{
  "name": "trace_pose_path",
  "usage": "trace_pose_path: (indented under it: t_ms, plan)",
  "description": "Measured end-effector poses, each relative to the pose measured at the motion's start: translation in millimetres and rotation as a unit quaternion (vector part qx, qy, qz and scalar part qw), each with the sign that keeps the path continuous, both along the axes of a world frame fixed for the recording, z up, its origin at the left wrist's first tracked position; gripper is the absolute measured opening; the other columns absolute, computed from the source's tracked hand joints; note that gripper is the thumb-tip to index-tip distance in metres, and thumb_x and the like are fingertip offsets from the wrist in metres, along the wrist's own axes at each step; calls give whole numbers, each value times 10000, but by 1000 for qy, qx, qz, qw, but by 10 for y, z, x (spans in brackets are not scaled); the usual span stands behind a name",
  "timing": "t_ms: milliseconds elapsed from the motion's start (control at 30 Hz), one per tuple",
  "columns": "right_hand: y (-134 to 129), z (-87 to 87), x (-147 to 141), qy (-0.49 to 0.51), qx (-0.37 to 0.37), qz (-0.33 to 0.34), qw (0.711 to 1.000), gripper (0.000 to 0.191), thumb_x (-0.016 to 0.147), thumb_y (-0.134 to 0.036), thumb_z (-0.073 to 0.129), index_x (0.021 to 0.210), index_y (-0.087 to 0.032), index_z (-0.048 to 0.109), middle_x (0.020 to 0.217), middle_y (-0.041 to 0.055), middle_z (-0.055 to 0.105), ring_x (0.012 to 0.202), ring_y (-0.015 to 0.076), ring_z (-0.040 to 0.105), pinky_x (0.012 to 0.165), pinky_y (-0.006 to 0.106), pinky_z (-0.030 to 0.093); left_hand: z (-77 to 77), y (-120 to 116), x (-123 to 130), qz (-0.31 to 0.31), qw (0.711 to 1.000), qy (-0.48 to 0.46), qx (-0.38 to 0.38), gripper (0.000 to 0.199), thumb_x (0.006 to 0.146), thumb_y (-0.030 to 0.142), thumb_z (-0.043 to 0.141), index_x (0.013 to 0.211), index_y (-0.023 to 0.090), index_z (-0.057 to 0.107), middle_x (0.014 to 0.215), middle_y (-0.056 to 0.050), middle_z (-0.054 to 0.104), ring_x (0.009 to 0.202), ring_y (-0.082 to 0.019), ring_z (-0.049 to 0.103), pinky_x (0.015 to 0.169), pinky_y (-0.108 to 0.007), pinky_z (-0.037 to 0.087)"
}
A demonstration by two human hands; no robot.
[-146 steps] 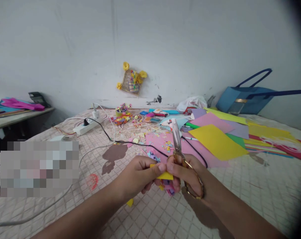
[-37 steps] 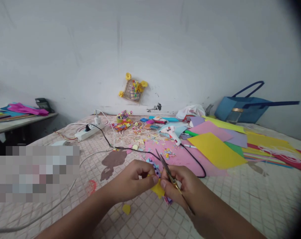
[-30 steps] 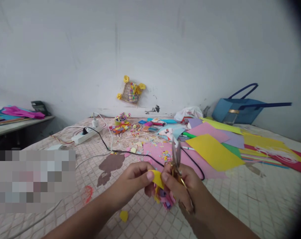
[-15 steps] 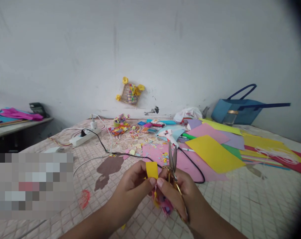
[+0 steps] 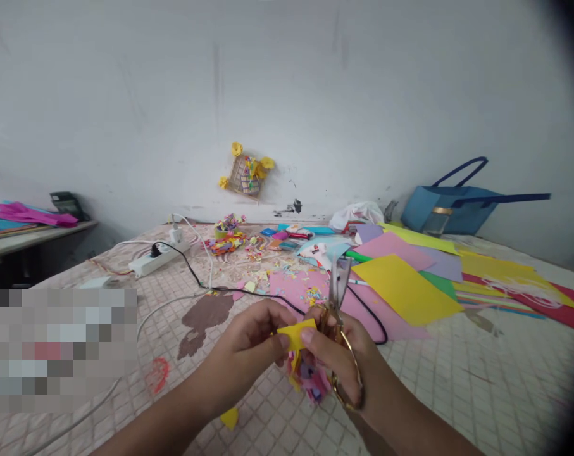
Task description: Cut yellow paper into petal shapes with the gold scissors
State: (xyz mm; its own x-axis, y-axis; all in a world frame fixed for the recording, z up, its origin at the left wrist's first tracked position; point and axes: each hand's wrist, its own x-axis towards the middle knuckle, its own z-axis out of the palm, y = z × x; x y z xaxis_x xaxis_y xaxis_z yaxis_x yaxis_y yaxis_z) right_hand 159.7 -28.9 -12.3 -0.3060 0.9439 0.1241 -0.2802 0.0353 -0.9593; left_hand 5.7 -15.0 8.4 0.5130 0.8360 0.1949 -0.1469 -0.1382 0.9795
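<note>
One yellow piece (image 5: pixel 297 334) pinched between left hand (image 5: pixel 253 347) and right hand (image 5: pixel 346 351), gold-handled scissors (image 5: pixel 336 304) in the right

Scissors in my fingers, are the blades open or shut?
Slightly open: the scissors, held in the right hand, show two blades parting from the pivot in a narrow V with a gap between the tips.

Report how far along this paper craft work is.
Apparently done: small scraps lie cut on the pink sheet.
In hand: a yellow piece between the left hand and right hand, which also holds the scissors.
Probably left: finishing that piece, as it is in the fingers. The bundle below is partly hidden, so its progress is unclear.
</note>
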Motion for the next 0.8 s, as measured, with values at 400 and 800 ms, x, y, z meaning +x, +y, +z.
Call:
trace_pose_path:
  t_ms: [400, 800]
  plan:
    - [-59, 147, 54, -33, 25, -59, 997, 280, 767, -424, 610, 726, -196, 453, 534, -55, 513, 395, 72, 452, 402, 207, 362, 65, -8, -62, 12, 993, 117, 12, 212, 736, 288, 539, 591, 145, 483, 554, 22, 488, 541, -85, 426, 525, -216, 316]
    - [-241, 239, -35, -372, 59, -105, 921, 373, 801, -567, 480, 772, -197, 512, 697, 20, 564, 635, 157, 514, 557, 254, 389, 75, -54, -102, 182, 977, 0, 111, 213, 804, 285, 495, 629, 172, 455, 579, 39, 491, 555, -80, 454, 549, -202, 381]
